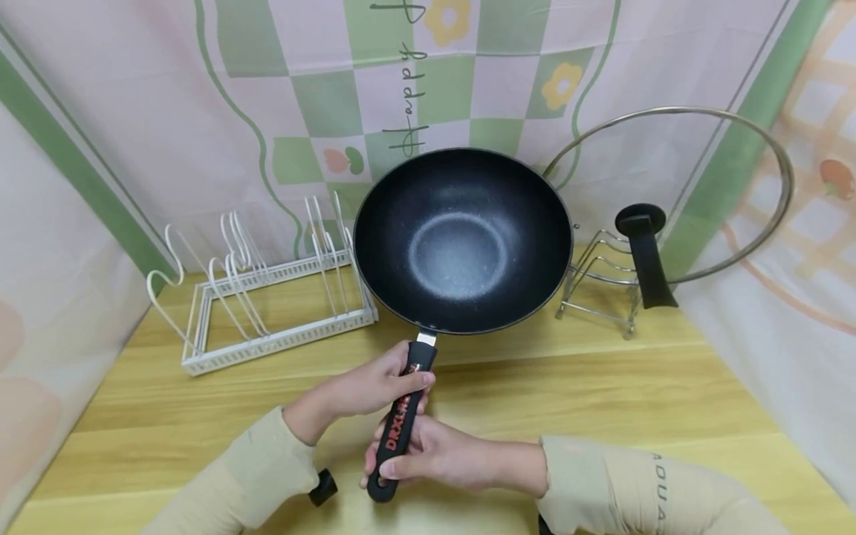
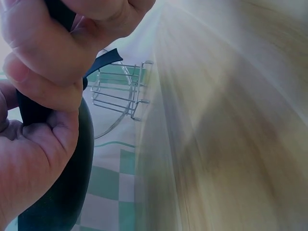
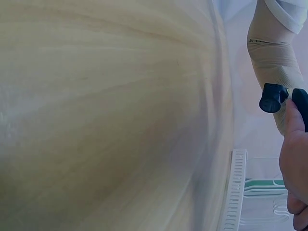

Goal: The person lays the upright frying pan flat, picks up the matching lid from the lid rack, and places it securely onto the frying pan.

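A black wok (image 1: 461,241) is held up over the wooden table, its dark inside facing me. Both hands are on its long black handle (image 1: 401,423), which bears red lettering. My left hand (image 1: 377,383) grips the handle close to the metal neck, thumb across the top. Behind it, my right hand (image 1: 441,453) holds the handle near its end, with the thumb along it. From the left wrist view, the wok's dark side (image 2: 79,168) hangs apart from the tabletop (image 2: 216,134). The right wrist view catches only part of a hand (image 3: 294,166) at the edge.
At the left stands a white rack (image 1: 281,342) with upright wire dividers, its right end beside the wok. A glass lid with a metal rim (image 1: 782,178) and black handle (image 1: 652,260) leans in a small wire rack (image 1: 602,312) at the right. Patterned cloth (image 1: 321,104) walls the back and sides.
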`<state>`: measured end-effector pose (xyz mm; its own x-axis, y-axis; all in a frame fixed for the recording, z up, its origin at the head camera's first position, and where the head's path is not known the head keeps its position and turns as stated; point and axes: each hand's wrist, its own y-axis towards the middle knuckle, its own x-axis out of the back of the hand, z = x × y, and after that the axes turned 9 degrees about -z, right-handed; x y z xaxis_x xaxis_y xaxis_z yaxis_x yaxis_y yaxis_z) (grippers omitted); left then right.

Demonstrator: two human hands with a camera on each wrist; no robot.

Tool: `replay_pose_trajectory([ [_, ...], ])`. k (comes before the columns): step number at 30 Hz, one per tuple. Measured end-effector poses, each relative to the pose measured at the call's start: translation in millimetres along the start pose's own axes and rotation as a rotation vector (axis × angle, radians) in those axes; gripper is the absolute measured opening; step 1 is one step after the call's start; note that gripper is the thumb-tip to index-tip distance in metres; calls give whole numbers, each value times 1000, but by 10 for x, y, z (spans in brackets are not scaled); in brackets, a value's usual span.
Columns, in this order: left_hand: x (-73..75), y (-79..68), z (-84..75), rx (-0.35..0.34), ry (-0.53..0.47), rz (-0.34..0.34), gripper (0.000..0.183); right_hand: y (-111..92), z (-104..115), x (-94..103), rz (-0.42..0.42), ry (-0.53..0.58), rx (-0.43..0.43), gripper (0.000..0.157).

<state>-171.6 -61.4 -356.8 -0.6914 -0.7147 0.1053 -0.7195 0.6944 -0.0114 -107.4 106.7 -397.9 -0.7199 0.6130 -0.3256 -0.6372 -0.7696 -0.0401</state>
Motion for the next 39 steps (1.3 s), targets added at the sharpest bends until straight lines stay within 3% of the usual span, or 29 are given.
replay_pose_trajectory([
  [12,-25,-24,34,47,4,-2,16,-21,-36,-28,-3,19,-17,23],
  [29,-32,-10,104,55,7,28,12,-44,-81,-42,-15,84,-54,21],
  [39,-37,4,195,99,-34,17,14,-62,-85,-37,-16,131,-96,19],
])
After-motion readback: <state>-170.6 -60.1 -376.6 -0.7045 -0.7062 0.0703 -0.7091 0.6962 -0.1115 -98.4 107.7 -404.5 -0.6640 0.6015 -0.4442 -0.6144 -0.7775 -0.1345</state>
